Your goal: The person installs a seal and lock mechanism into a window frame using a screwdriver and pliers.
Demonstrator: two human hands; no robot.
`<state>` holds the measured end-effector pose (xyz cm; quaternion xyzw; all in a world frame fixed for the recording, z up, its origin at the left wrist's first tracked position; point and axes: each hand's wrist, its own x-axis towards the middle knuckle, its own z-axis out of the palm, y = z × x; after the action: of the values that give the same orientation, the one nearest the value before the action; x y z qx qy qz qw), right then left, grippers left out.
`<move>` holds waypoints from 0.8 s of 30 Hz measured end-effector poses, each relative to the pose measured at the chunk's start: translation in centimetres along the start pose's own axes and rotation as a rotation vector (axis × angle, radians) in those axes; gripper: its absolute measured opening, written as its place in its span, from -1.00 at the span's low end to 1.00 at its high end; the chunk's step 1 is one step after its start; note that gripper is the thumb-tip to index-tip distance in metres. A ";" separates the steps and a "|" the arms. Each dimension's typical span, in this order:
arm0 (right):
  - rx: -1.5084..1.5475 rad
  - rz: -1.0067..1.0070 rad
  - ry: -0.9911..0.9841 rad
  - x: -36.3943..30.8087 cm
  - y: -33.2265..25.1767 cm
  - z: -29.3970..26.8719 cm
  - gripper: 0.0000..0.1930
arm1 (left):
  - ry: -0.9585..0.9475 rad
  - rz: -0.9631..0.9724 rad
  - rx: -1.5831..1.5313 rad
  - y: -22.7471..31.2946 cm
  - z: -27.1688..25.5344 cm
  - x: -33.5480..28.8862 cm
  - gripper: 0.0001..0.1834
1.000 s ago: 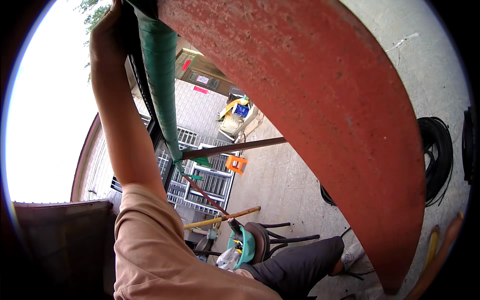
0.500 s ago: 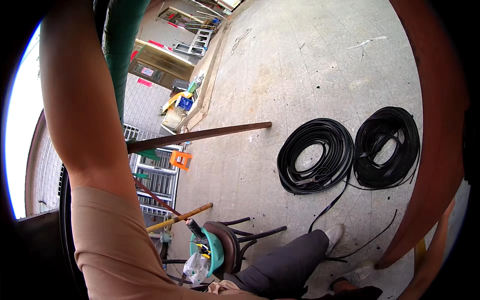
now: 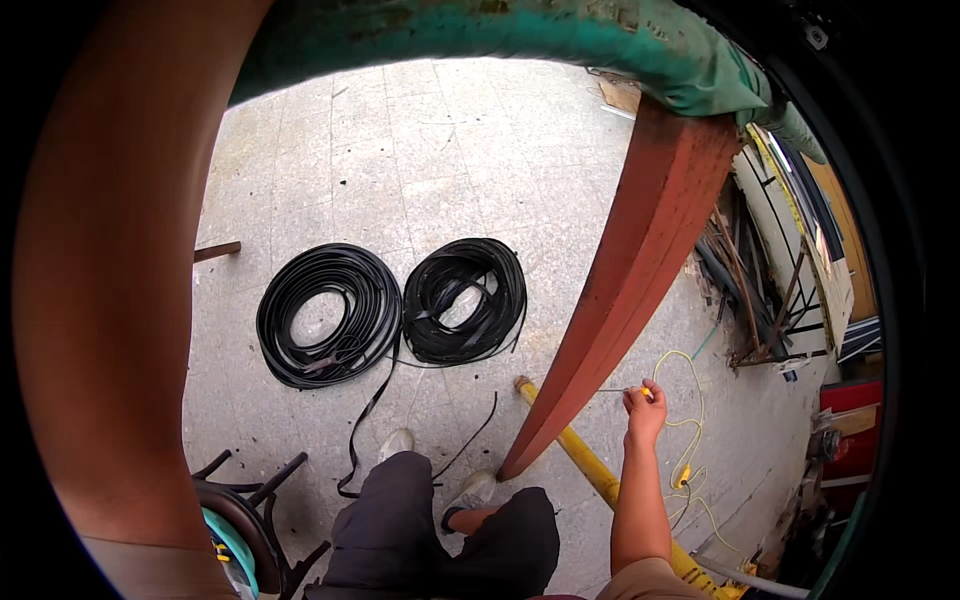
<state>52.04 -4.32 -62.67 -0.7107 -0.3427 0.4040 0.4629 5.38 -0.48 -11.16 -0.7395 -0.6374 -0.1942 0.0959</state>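
Observation:
My right hand [image 3: 645, 408] is closed around a screwdriver [image 3: 647, 392] with a yellow handle. Its thin metal shaft points left, towards the red steel post [image 3: 640, 240]; whether the tip touches the post cannot be made out. My left arm [image 3: 110, 300] reaches up along the left side past the green-wrapped beam [image 3: 480, 35], and its hand lies outside the picture. A yellow pole [image 3: 580, 460] slants behind the post, to the left of my right forearm.
Two black coils, a left coil [image 3: 278, 325] and a right coil [image 3: 418, 325], lie on the tiled floor beyond my feet. A brown stool [image 3: 235, 505] holds a teal basin [image 3: 228, 545] at lower left. A yellow extension cord [image 3: 700, 400] trails right; scrap bars [image 3: 745, 270] lean behind.
The view has swung to the right and levelled, so the coils now appear further left. My right hand and the screwdriver have come into sight; my left arm stays raised.

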 end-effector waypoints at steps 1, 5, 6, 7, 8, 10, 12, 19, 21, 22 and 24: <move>0.034 0.006 -0.018 -1.3 -1.4 0.1 -0.63 | 0.009 -0.008 0.006 0.2 -0.4 0.4 -0.60; 0.072 0.053 -0.105 -7.7 -7.4 2.4 -0.71 | -0.002 -0.057 0.026 0.4 -2.7 1.4 -0.60; 0.025 0.030 -0.156 -8.9 -8.4 3.0 -0.74 | -0.018 -0.079 0.037 0.3 -3.3 1.6 -0.60; -0.017 0.009 -0.215 -10.1 -9.3 4.0 -0.76 | -0.058 -0.102 0.052 0.3 -3.9 1.9 -0.60; -0.173 -0.031 -0.168 -12.3 -9.8 2.1 -0.79 | 0.086 -0.023 -0.016 0.3 -0.4 3.0 -0.62; -0.333 -0.063 -0.110 -16.2 -12.2 0.6 -0.81 | 0.115 0.013 -0.095 0.9 1.4 3.8 -0.63; -0.595 -0.286 -0.127 -18.3 -15.1 1.7 -0.82 | 0.105 0.013 0.003 0.1 0.1 3.0 -0.64; -0.347 -0.260 0.023 -21.8 -18.7 0.2 -0.77 | 0.096 -0.024 -0.087 -0.2 -1.6 1.9 -0.58; -0.295 -0.118 -0.066 -24.1 -22.5 0.3 -0.75 | 0.040 -0.046 -0.089 0.2 -1.6 2.2 -0.52; -0.236 0.012 -0.155 -25.0 -24.4 0.5 -0.73 | 0.048 -0.049 -0.094 0.2 -1.6 2.3 -0.51; -0.237 0.037 -0.185 -26.7 -26.6 0.3 -0.70 | 0.041 -0.059 -0.105 0.3 -1.8 2.3 -0.49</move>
<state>37.07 -18.23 -31.02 -0.7263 -0.4159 0.4331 0.3347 5.67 0.80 -8.56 -0.7204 -0.6456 -0.2452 0.0640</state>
